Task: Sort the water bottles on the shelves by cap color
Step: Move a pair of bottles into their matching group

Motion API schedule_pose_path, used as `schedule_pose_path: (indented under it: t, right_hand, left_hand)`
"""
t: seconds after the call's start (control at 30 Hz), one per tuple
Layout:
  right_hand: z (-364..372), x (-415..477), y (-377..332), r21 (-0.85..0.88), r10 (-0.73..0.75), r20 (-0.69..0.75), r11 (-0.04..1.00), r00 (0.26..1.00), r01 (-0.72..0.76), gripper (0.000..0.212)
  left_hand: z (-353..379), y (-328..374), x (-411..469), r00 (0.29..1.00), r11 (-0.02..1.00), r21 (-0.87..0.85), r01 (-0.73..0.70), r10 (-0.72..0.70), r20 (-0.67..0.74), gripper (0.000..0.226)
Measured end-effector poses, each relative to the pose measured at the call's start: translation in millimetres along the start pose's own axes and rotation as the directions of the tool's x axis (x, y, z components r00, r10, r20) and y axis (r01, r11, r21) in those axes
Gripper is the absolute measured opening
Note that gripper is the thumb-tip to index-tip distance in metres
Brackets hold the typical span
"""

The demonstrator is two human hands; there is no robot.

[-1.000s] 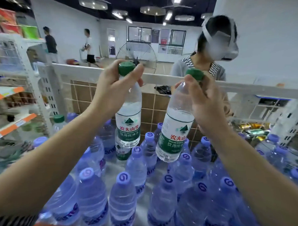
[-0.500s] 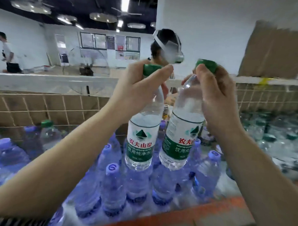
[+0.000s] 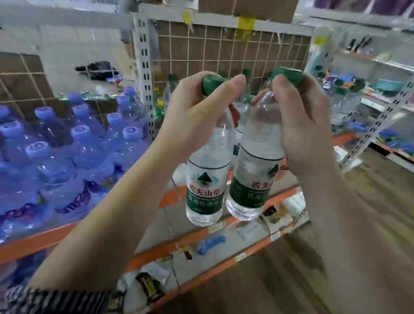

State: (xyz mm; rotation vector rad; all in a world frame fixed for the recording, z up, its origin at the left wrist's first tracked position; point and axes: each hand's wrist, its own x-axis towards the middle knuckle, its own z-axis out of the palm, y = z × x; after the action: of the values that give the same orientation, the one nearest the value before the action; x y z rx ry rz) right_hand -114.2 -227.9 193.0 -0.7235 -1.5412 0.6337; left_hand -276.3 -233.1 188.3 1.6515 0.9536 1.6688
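Note:
My left hand (image 3: 193, 116) grips the neck of a clear green-capped bottle (image 3: 206, 187) with a green and white label. My right hand (image 3: 298, 127) grips a second green-capped bottle (image 3: 253, 182) the same way. Both bottles hang side by side, almost touching, in front of a shelf bay with a brown mesh back. Several more green-capped bottles (image 3: 172, 90) stand at the back of that bay, partly hidden by my hands. Many blue-capped bottles (image 3: 80, 138) fill the shelf on the left.
A white slotted upright (image 3: 144, 67) divides the blue-bottle shelf from the bay ahead. Orange shelf edges (image 3: 222, 225) run below the bottles, with small packets on the lower shelves. A cardboard box (image 3: 244, 4) sits on top. More shelving (image 3: 379, 97) stands right, wooden floor (image 3: 279, 288) below.
My view has swung right and down, away from the blue-bottle shelf and the person behind it. Both hands carried the green-capped bottles along toward the bay with green caps.

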Motion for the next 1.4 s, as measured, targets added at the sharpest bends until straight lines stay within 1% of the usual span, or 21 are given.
schedule_pose_path:
  t: [0.07, 0.2, 0.3, 0.37, 0.47, 0.63, 0.7, 0.77, 0.83, 0.9, 0.97, 1.03, 1.1, 1.17, 1.27, 1.33, 1.4]
  right_hand:
    - [-25.7, -8.8, 17.2, -0.049, 0.017, -0.014, 0.999, 1.0, -0.018, 0.018]
    - [-73.8, -19.7, 54.5, -0.112, 0.076, -0.108, 0.99, 0.991, -0.088, 0.018]
    - [-111.1, -16.8, 83.0, -0.08, 0.123, -0.157, 0.987, 0.98, -0.137, 0.015]
    - [-136.8, -7.4, 102.6, -0.081, 0.136, -0.173, 0.985, 0.975, -0.151, 0.018]
    - [-174.5, 16.4, 132.3, -0.096, 0.138, -0.184, 0.983, 0.973, -0.158, 0.019]
    - [-231.0, 70.6, 176.9, -0.187, 0.115, -0.167, 0.971, 0.979, -0.146, 0.016]
    - [-251.3, 90.5, 193.3, -0.21, 0.098, -0.168, 0.969, 0.981, -0.132, 0.018]
    - [-270.4, 105.6, 209.0, -0.202, 0.103, -0.184, 0.969, 0.978, -0.14, 0.018]
    - [-289.3, 119.3, 225.0, -0.17, 0.112, -0.205, 0.974, 0.972, -0.148, 0.023]
    - [-305.9, 134.3, 241.8, -0.141, 0.124, -0.207, 0.978, 0.971, -0.155, 0.03]
    - [-322.3, 150.3, 258.1, -0.128, 0.131, -0.184, 0.979, 0.974, -0.156, 0.032]
    - [-339.1, 170.0, 271.4, -0.081, 0.121, -0.15, 0.988, 0.981, -0.134, 0.029]
    - [-356.1, 191.7, 283.0, -0.042, 0.106, -0.107, 0.993, 0.989, -0.111, 0.031]
    - [-372.7, 215.5, 291.6, -0.005, 0.094, -0.042, 0.996, 0.995, -0.094, 0.03]
    - [-392.7, 253.9, 294.9, 0.083, 0.058, 0.05, 0.995, 0.997, -0.062, 0.021]
    - [-401.4, 278.4, 293.1, 0.118, 0.06, 0.08, 0.991, 0.995, -0.069, 0.019]
    - [-405.5, 303.3, 289.2, 0.165, 0.065, 0.117, 0.983, 0.991, -0.084, 0.019]
  left_hand:
    - [32.2, -14.6, -2.1, 1.0, 1.0, 0.009, -0.009, 0.009, 0.015, 0.047]
    - [93.7, -45.2, 1.1, 0.994, 1.0, 0.005, -0.005, 0.005, 0.11, 0.051]
    - [133.4, -70.8, 15.6, 0.987, 1.0, -0.005, 0.018, -0.017, 0.162, 0.052]
    - [159.5, -88.6, 30.8, 0.983, 0.998, -0.055, 0.043, -0.032, 0.183, 0.052]
    - [199.1, -113.0, 60.0, 0.981, 0.996, -0.071, 0.051, -0.037, 0.188, 0.052]
    - [259.6, -140.8, 121.4, 0.982, 0.994, -0.094, 0.047, -0.029, 0.185, 0.038]
    - [281.7, -148.9, 145.7, 0.985, 0.997, -0.076, 0.018, -0.005, 0.174, 0.036]
    - [303.0, -158.0, 164.3, 0.986, 0.999, -0.041, 0.002, 0.005, 0.166, 0.036]
    - [323.3, -169.1, 179.0, 0.987, 1.0, -0.019, 0.002, 0.001, 0.162, 0.036]
    - [341.9, -178.9, 193.0, 0.988, 0.999, 0.004, 0.031, -0.032, 0.154, 0.034]
    - [359.8, -186.0, 205.7, 0.987, 0.998, 0.018, 0.056, -0.058, 0.148, 0.031]
    - [376.8, -191.2, 218.5, 0.989, 0.998, 0.03, 0.062, -0.065, 0.13, 0.031]
    - [393.1, -194.7, 230.9, 0.995, 0.997, 0.058, 0.047, -0.052, 0.085, 0.033]
    - [410.4, -194.2, 242.5, 0.999, 0.994, 0.108, 0.032, -0.034, 0.016, 0.037]
    - [431.2, -184.6, 260.2, 0.995, 0.984, 0.175, -0.003, 0.021, -0.1, 0.038]
    - [437.9, -174.3, 272.8, 0.987, 0.975, 0.22, -0.012, 0.046, -0.151, 0.043]
    - [439.3, -162.7, 286.2, 0.979, 0.975, 0.221, -0.019, 0.064, -0.195, 0.045]
